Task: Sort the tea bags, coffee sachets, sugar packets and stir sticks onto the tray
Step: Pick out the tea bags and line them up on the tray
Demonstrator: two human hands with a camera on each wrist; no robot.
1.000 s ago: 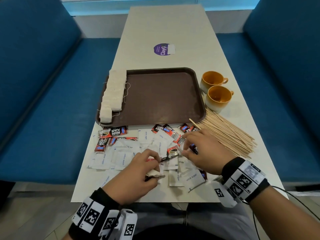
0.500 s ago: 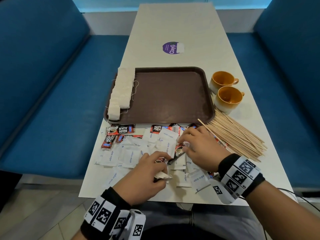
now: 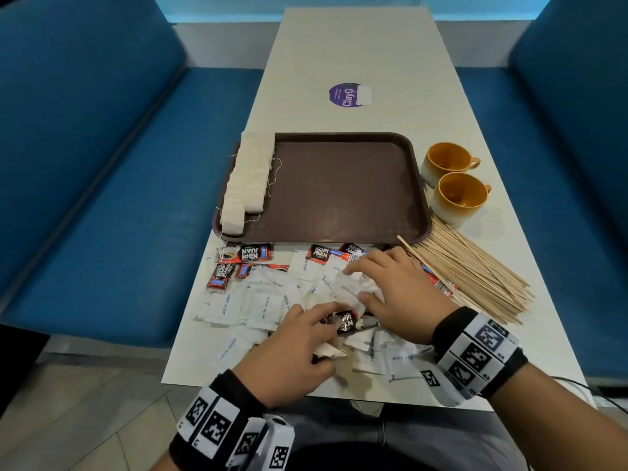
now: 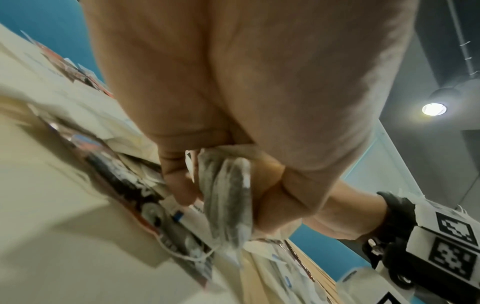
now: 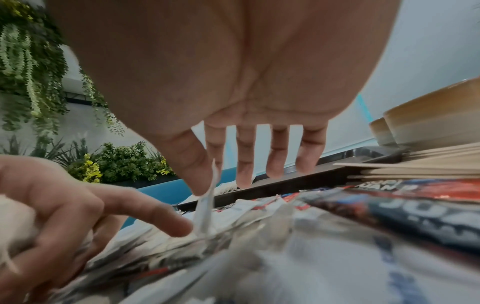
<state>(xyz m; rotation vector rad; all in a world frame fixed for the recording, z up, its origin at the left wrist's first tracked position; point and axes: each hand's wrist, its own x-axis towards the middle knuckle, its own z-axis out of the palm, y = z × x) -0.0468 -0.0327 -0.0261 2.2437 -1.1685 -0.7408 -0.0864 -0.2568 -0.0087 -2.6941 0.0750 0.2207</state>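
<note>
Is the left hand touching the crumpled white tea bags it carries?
Touching. The left wrist view shows the left hand with fingers curled round the crumpled white tea bags, pressing them into the palm; no gap.

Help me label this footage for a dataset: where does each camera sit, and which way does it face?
Head: above, looking forward and down at the tray, table, both hands and wristbands.
Left wrist: under the left hand, looking along the palm at the tea bags it grips.
Right wrist: under the right hand, looking along the fingers at a sugar packet it pinches.
Shared: both wrist views show the other hand; all show the sachet pile.
</note>
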